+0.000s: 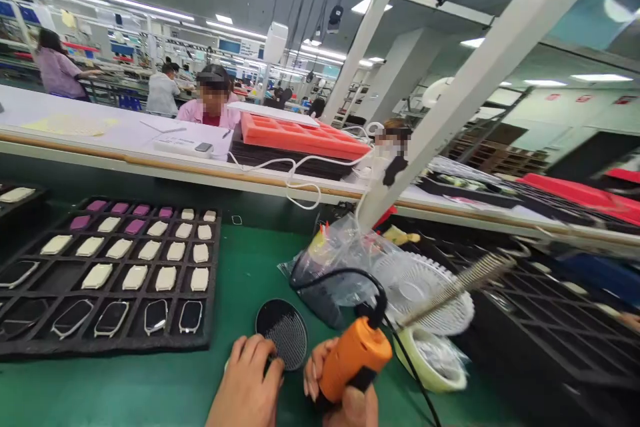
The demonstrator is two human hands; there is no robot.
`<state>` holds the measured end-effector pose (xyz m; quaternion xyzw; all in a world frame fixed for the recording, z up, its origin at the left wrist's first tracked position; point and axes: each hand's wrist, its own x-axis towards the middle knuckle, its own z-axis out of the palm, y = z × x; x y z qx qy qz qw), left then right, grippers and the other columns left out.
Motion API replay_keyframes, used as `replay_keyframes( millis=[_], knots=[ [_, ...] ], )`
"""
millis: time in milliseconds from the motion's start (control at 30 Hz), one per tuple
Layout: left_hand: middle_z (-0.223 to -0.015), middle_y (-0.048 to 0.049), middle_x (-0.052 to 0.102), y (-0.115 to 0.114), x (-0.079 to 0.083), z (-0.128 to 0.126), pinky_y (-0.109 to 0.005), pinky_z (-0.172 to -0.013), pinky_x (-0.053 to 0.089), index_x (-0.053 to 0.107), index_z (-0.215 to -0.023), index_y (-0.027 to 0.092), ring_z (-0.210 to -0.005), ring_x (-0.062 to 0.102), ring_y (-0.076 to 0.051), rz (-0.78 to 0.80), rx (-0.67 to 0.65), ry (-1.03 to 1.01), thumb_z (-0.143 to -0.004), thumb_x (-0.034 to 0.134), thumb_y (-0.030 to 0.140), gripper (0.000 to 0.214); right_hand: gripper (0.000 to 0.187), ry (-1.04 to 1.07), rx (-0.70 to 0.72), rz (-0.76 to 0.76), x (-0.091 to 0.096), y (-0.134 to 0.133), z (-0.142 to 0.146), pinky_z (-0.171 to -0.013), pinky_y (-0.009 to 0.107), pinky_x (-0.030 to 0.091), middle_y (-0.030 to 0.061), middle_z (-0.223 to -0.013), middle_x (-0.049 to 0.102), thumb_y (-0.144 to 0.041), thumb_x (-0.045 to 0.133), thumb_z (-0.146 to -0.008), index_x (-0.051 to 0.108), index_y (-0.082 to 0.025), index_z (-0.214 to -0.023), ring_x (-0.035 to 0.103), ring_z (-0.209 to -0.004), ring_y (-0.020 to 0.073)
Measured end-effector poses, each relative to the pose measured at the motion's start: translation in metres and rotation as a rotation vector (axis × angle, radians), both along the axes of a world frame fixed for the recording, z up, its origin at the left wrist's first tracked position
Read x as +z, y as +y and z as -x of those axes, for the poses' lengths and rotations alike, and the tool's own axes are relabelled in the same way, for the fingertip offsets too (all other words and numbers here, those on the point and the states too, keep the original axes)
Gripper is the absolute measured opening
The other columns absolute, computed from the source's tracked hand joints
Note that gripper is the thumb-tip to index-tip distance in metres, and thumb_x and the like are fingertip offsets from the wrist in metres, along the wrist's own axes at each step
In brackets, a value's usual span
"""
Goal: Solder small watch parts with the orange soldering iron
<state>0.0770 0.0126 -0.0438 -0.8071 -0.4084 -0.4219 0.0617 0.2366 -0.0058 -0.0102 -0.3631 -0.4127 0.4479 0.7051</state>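
Note:
My right hand [350, 407] is wrapped around an orange electric screwdriver [356, 353], whose black cable rises from its top. Its lower end is hidden by my fingers. Beside it, my left hand [249, 373] has its fingers curled down at the edge of a round black textured pad [285, 332] on the green mat [250, 267]. A small dark and pale edge shows by those fingers, but what they hold is covered. To the left lies a black tray [213, 320] of cells with cream and purple square pieces and, in its front row, several watch faces [191, 315].
A clear plastic bag [345, 260], a clear ribbed dish [435, 287] and a pale yellow bowl [433, 363] crowd the right. A coiled spring [460, 287] hangs above them. A slanted white post [450, 100] and a raised shelf [115, 147] stand beyond; people sit behind.

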Motion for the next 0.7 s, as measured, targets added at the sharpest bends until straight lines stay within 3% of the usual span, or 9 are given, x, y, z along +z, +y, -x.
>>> replay_keyframes(
  millis=[100, 200, 433, 567, 700],
  knots=[
    [-0.121, -0.0079, 0.069, -0.012, 0.013, 0.006, -0.046, -0.1, 0.049, 0.068, -0.114, 0.022, -0.115, 0.063, -0.027, 0.118, -0.037, 0.024, -0.092, 0.057, 0.008, 0.029, 0.051, -0.027, -0.02, -0.028, 0.0, 0.001, 0.004, -0.053, 0.026, 0.05, -0.0013, -0.082, 0.063, -0.07, 0.061, -0.095, 0.06, -0.022, -0.109, 0.056, -0.057, 0.0097],
    [-0.123, -0.0093, 0.068, -0.013, 0.018, 0.013, -0.046, -0.1, 0.049, 0.069, -0.116, 0.021, -0.117, 0.063, -0.027, 0.12, -0.097, 0.036, -0.097, 0.054, 0.009, 0.026, 0.047, -0.074, -0.031, -0.088, 0.0, 0.003, 0.006, -0.051, 0.022, 0.047, -0.0034, -0.081, 0.063, -0.063, 0.062, -0.098, 0.064, -0.018, -0.111, 0.053, -0.056, 0.0068],
    [-0.116, -0.0093, 0.071, 0.006, 0.008, 0.02, -0.041, -0.09, 0.05, 0.071, -0.113, 0.021, -0.107, 0.067, -0.025, -0.075, -0.226, 0.076, -0.101, 0.056, 0.02, 0.019, 0.039, -0.147, -0.074, -0.186, 0.009, 0.006, 0.011, -0.048, 0.019, 0.045, -0.0052, -0.077, 0.061, -0.055, 0.064, -0.101, 0.065, -0.017, -0.109, 0.049, -0.053, 0.0051],
    [-0.124, -0.0132, 0.067, 0.006, 0.001, 0.025, -0.045, -0.096, 0.049, 0.071, -0.12, 0.02, -0.114, 0.064, -0.028, -0.026, -0.189, 0.14, -0.1, 0.059, 0.017, 0.024, 0.037, -0.118, -0.098, -0.165, 0.004, 0.005, 0.01, -0.049, 0.02, 0.046, -0.0048, -0.078, 0.062, -0.053, 0.066, -0.1, 0.065, -0.017, -0.109, 0.051, -0.055, 0.0055],
    [-0.117, -0.0104, 0.069, 0.006, -0.006, 0.026, -0.044, -0.093, 0.048, 0.074, -0.117, 0.023, -0.109, 0.065, -0.027, -0.006, -0.182, 0.122, -0.099, 0.06, 0.015, 0.024, 0.044, -0.115, -0.104, -0.149, 0.0, 0.001, 0.01, -0.05, 0.021, 0.045, -0.0051, -0.077, 0.061, -0.06, 0.064, -0.099, 0.065, -0.017, -0.11, 0.05, -0.054, 0.006]
  ],
)
